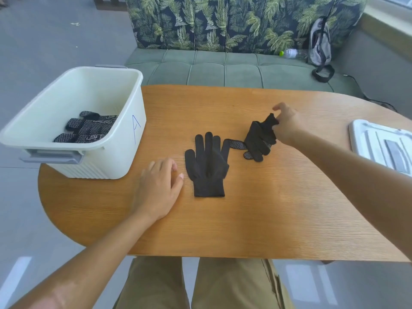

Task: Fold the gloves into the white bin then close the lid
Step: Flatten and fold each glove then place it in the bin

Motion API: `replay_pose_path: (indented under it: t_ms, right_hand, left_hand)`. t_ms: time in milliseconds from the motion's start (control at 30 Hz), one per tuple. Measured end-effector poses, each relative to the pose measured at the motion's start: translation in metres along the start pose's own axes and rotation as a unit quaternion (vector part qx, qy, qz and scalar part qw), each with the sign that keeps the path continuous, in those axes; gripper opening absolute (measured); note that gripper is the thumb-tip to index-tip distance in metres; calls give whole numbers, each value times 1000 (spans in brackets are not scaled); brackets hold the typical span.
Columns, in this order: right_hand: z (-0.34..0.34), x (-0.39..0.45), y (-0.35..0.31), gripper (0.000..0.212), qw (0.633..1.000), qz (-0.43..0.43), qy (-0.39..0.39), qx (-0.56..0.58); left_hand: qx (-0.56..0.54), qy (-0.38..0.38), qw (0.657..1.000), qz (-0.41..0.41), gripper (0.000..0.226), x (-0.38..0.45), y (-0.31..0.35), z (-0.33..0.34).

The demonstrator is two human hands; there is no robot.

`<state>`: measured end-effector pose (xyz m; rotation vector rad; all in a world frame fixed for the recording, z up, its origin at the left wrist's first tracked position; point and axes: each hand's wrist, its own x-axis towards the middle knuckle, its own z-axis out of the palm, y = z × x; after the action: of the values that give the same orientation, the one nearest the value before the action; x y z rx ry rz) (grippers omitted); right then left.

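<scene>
A black glove (pixel 207 166) lies flat on the wooden table (pixel 256 208), fingers pointing away from me. To its right a second black glove (pixel 258 139) with white grip dots is bunched up, and my right hand (pixel 286 126) pinches its cuff end and lifts it. My left hand (pixel 159 188) rests flat on the table just left of the flat glove, holding nothing. The white bin (pixel 124 139), marked with a blue A, stands open at the table's left edge with folded dotted gloves (pixel 89 128) inside. The white lid (pixel 383 143) lies at the right edge.
A green sofa (pixel 223 68) with a leaf-print back stands behind the table. A backpack (pixel 320 43) and a water bottle (pixel 292 53) lie on it at the right. My knees sit under the table's near edge.
</scene>
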<state>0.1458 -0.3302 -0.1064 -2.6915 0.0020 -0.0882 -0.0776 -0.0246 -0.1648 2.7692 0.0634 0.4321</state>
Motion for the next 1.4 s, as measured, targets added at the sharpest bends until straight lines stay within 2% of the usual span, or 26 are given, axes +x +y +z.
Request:
replay_pose_path:
  t_ms: [67, 133, 200, 267, 367, 467, 633, 733, 767, 867, 1167, 1267, 1400]
  right_hand:
    - [-10, 0, -11, 50, 998, -41, 17, -43]
    - [-22, -1, -20, 30, 989, -95, 51, -104]
    - [-34, -3, -30, 19, 979, -141, 96, -113]
    - [-44, -6, -41, 20, 975, -159, 118, -102]
    - [-54, -12, -53, 26, 975, -184, 84, -90]
    - [-59, -20, -60, 22, 966, -227, 84, -89]
    - [-64, -22, -68, 28, 966, -233, 105, -37]
    - [-66, -20, -76, 42, 964, -245, 104, -24]
    - [-66, -20, -79, 41, 964, -245, 101, -27]
    - [-65, -15, -87, 8, 961, -257, 92, -38]
    - [-56, -7, -132, 38, 962, -259, 84, -31]
    - [-47, -3, -143, 37, 964, -255, 75, -30]
    - [-41, -6, -152, 24, 958, -276, 68, -28]
  left_hand:
    - [3, 0, 1000, -1, 16, 0, -1, 0]
    - [1, 0, 1000, -2, 16, -1, -2, 0]
    - [0, 0, 1000, -2, 16, 0, -2, 1]
    - [1, 0, 1000, -2, 16, 0, -2, 1]
    - [1, 1, 1000, -3, 15, 0, -3, 1]
    - [3, 3, 1000, -1, 15, -1, -2, 1]
    - [10, 2, 1000, -3, 15, 0, -2, 0]
    - [7, 2, 1000, 0, 15, 0, -2, 0]
    - [7, 2, 1000, 0, 15, 0, -2, 0]
    - [6, 0, 1000, -3, 15, 0, -2, 1]
    - [5, 0, 1000, -8, 17, 0, -4, 2]
    - [6, 2, 1000, -8, 18, 0, -4, 3]
    - [-1, 2, 1000, -8, 17, 0, -4, 4]
